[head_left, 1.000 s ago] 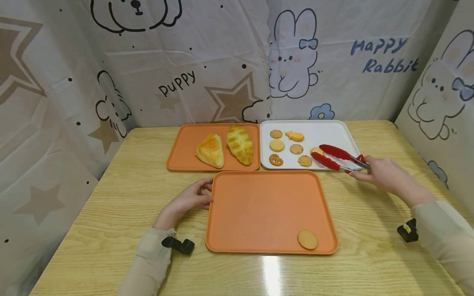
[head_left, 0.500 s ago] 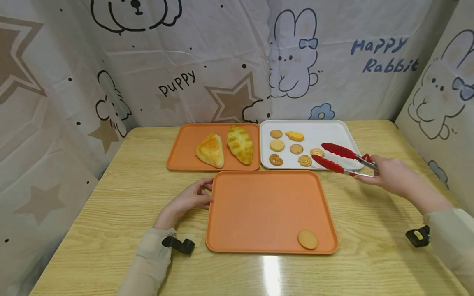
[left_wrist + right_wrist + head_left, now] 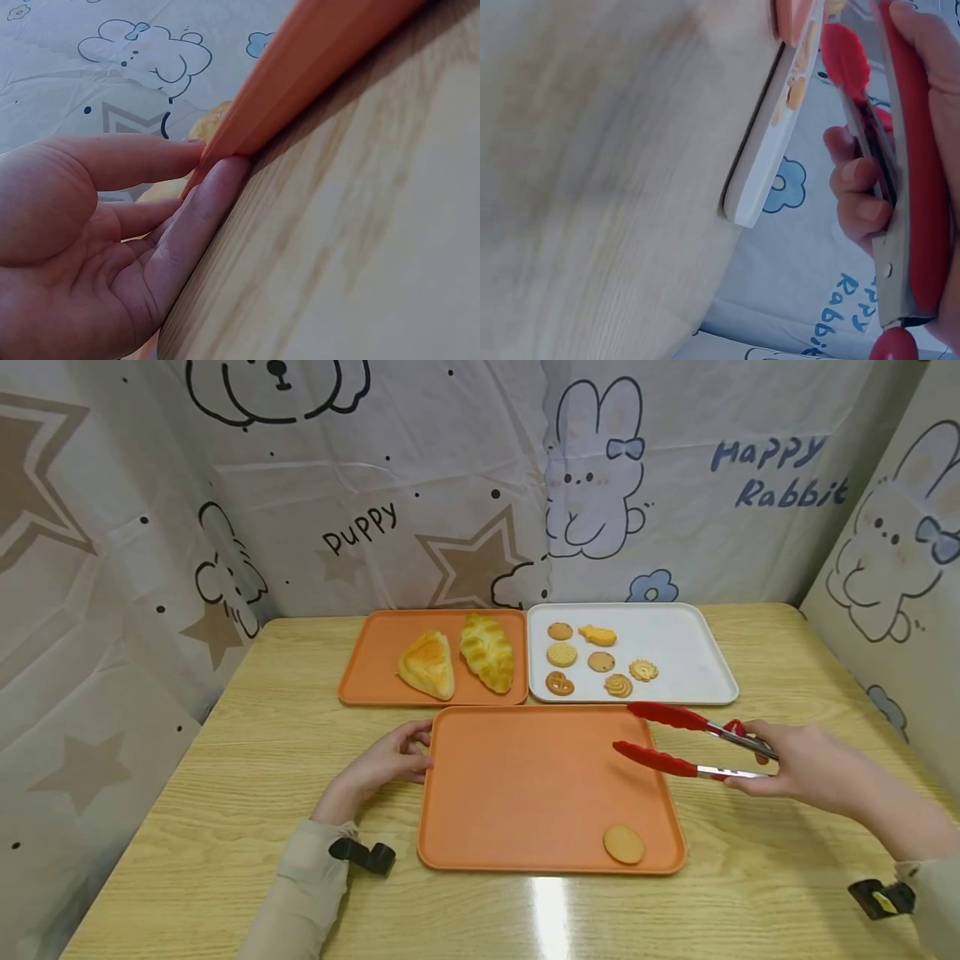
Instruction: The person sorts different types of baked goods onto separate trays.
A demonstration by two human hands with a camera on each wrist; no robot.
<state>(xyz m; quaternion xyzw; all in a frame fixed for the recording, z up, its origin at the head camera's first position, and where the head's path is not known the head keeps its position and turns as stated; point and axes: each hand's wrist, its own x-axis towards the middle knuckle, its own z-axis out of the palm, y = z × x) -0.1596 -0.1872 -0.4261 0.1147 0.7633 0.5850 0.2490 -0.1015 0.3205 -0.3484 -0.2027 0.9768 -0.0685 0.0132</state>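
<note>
My right hand (image 3: 802, 768) grips a pair of red-tipped tongs (image 3: 915, 172) by the handles. The tongs' tips (image 3: 652, 758) stand apart, with nothing between them, over the right side of the front orange tray (image 3: 525, 793). My left hand (image 3: 384, 758) pinches that tray's left rim; in the left wrist view its fingers (image 3: 214, 191) lie against the tray's edge (image 3: 277, 82). One round, flat cookie (image 3: 623, 844) lies in the tray's near right corner. Behind, a white tray (image 3: 686, 652) carries several small cookies, among them a pretzel (image 3: 559, 683) and a scalloped cookie (image 3: 643, 670).
A second orange tray (image 3: 360, 681) stands at the back left, bearing a triangular bread (image 3: 427, 667) and a ridged bread (image 3: 487, 653). All three trays sit close together on the wooden table (image 3: 247, 760). A printed curtain (image 3: 450, 468) hangs behind and at the sides.
My right hand has drawn the tongs back from the scalloped cookie, toward me, and their tips have spread wider. The scalloped cookie stays on the white tray. My left hand has kept its place.
</note>
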